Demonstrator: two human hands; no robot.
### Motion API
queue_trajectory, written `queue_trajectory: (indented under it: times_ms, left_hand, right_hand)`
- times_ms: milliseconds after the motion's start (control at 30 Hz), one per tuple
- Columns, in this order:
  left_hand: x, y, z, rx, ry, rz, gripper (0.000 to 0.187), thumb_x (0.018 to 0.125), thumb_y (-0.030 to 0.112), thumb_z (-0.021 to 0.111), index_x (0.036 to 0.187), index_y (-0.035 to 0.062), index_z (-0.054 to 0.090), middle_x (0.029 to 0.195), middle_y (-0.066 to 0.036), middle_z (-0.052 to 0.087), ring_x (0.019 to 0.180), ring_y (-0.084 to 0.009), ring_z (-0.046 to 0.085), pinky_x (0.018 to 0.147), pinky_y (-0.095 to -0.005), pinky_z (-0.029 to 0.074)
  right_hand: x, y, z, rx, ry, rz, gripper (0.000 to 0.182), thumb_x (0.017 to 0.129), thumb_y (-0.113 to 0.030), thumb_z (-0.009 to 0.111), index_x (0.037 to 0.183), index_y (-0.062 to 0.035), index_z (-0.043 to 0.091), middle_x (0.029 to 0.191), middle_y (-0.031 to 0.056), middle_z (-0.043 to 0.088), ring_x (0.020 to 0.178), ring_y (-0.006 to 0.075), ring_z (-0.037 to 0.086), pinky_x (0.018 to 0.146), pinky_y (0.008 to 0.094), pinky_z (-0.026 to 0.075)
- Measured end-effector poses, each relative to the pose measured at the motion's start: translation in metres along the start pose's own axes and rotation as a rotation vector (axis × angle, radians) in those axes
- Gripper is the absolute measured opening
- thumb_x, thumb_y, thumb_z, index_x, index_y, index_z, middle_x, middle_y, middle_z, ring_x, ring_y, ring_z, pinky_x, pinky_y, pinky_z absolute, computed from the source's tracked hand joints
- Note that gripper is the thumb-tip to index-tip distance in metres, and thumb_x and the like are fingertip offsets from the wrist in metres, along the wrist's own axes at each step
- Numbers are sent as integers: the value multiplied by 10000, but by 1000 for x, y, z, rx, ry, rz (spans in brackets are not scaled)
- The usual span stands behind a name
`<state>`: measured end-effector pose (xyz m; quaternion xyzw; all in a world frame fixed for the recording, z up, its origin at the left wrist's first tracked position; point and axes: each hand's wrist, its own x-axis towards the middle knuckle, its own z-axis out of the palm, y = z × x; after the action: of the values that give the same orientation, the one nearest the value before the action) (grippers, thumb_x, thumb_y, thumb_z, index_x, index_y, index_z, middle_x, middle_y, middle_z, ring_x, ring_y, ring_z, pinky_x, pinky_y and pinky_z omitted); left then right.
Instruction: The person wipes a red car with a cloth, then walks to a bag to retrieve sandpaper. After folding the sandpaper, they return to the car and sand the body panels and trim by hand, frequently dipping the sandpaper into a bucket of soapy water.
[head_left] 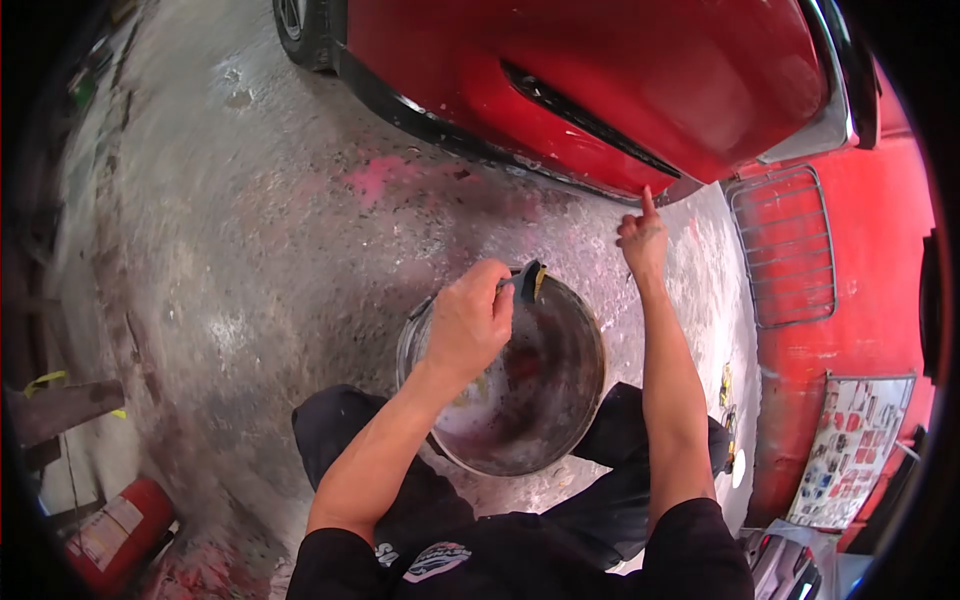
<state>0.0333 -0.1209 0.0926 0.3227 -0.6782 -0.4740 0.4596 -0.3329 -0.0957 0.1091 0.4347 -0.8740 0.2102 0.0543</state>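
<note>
My left hand (468, 318) firmly grips a dark tool (529, 284) over the bucket (572, 400), likely to catch drips; my right hand (645, 242), half-open, empty, points toward the bumper (590, 148).

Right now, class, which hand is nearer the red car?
The right hand, by the lower edge of the red car; the left hand is farther off, over the bucket.

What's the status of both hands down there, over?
Left hand gripping small tool over bucket. Right hand pointing at red car's lower edge, contact unclear. Nothing seen blocking either hand.
</note>
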Motion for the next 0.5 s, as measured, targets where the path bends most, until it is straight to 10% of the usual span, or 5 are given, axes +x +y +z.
queue_trajectory:
  times_ms: [333, 500]
  left_hand:
    - [-6, -2, -1, 128, -248, 121, 165, 924, 35, 649, 1088, 39, 658, 973, -182, 713, 858, -427, 687, 749, -514, 540]
    - [-18, -14, 1, 414, -559, -42, 184, 910, 98, 702, 1051, 25, 609, 942, -210, 703, 946, -435, 682, 794, -546, 535]
  right_hand:
    - [-166, -132, -26, 287, -302, -624, 440, 781, 22, 737, 1218, -13, 700, 1063, 164, 727, 976, 365, 722, 875, 420, 587]
    - [-216, -97, 11, 68, -508, -571, 149, 861, -67, 671, 1004, -85, 711, 870, 122, 676, 780, 366, 706, 692, 466, 595]
